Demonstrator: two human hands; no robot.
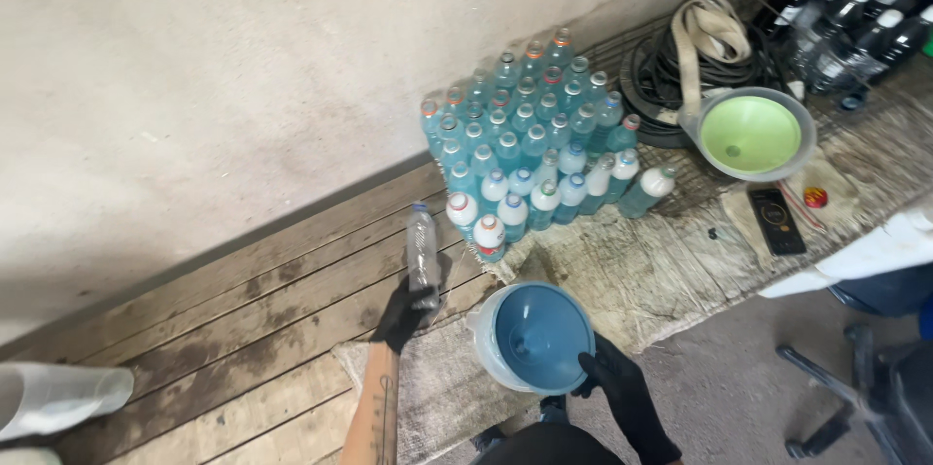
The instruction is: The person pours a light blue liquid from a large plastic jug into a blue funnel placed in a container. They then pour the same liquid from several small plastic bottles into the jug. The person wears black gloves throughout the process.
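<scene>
Left hand (406, 314): I'm gripping an empty clear bottle (423, 253) by its base, long axis upright, cap up.
Right hand (614, 376): I'm pinching the blue funnel (532, 337) at its near rim.
Relation: funnel lying just right of the bottle, apart.
Beyond: filled blue bottles (530, 135) standing against the wall.

Gloved hands (515, 348): empty bottle (423, 251), blue funnel (535, 337)

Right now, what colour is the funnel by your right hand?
Blue, the funnel under the right hand; clearest in the head view.
</scene>
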